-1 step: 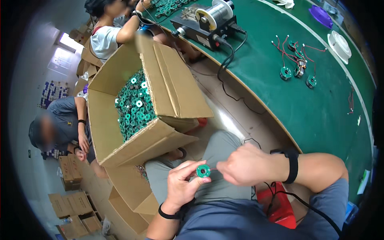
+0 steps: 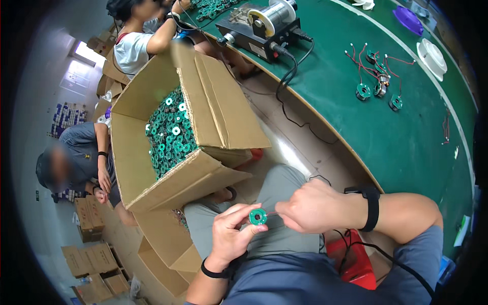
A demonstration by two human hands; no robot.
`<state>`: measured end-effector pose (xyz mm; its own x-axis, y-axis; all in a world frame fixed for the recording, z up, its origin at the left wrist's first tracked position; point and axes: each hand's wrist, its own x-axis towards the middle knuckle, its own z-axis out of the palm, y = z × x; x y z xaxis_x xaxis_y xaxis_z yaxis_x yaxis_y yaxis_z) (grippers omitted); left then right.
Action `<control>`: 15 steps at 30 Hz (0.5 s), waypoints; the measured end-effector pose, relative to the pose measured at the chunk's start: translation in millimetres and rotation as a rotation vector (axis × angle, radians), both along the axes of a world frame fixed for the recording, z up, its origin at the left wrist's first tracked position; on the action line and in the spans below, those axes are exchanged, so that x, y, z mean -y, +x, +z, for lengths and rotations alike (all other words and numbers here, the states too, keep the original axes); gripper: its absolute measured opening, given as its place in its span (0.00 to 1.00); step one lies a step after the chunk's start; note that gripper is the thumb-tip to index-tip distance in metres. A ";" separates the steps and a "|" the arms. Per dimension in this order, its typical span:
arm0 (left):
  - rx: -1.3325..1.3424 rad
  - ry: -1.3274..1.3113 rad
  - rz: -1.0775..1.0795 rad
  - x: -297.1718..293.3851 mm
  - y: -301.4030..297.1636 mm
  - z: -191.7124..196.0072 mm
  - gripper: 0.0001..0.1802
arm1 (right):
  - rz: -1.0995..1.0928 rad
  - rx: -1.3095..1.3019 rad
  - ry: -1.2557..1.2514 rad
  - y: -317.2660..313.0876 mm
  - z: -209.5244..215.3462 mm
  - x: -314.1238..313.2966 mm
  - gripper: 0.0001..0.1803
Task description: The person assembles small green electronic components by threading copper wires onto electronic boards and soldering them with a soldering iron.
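Over my lap, my left hand [image 2: 234, 233] pinches a small green ring-shaped coil part [image 2: 258, 217] between thumb and fingertips. Its round face with a hole in the middle is turned up. Just right of it, my right hand [image 2: 315, 206] is closed. Thin reddish wires [image 2: 272, 213] run from the ring's edge into its fingers; their ends are hidden there. Ahead and to the left stands an open cardboard box [image 2: 218, 101] full of similar green ring parts [image 2: 173, 134].
On the green table [image 2: 330, 91] lie a soldering station with a wire spool [image 2: 274, 20], several coils with red leads [image 2: 378, 84] and a white reel [image 2: 431, 58]. Two people sit at the left [image 2: 84, 157] and far left [image 2: 137, 46]. A red stool [image 2: 351, 262] stands beside me.
My right hand has turned and shifted slightly beside the ring. The ring stays pinched in my left hand.
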<state>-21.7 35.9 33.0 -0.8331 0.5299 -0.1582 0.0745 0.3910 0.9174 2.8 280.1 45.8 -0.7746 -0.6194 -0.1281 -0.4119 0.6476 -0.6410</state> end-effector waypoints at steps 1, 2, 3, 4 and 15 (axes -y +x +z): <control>-0.001 0.030 0.014 0.0 -0.8 -0.9 0.25 | -0.055 -0.034 -0.016 -1.6 -2.1 -1.0 0.12; -0.035 0.021 0.009 -0.5 -0.9 0.0 0.25 | -0.070 -0.049 -0.035 -1.3 -1.8 -0.3 0.13; -0.029 0.019 0.009 0.2 0.4 -0.5 0.25 | -0.070 -0.043 -0.036 0.1 -4.9 0.1 0.13; -0.016 0.011 0.014 1.3 1.1 -0.8 0.25 | -0.070 -0.076 -0.073 1.1 -9.5 0.7 0.12; 0.008 -0.002 -0.012 -2.6 1.2 -3.3 0.24 | -0.034 -0.284 -0.250 7.1 -18.0 3.2 0.11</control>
<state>-20.5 38.5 29.7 -0.8252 0.5399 -0.1657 0.0720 0.3915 0.9173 9.8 276.9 27.8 -0.7783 -0.5774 0.2467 -0.5767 0.5019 -0.6445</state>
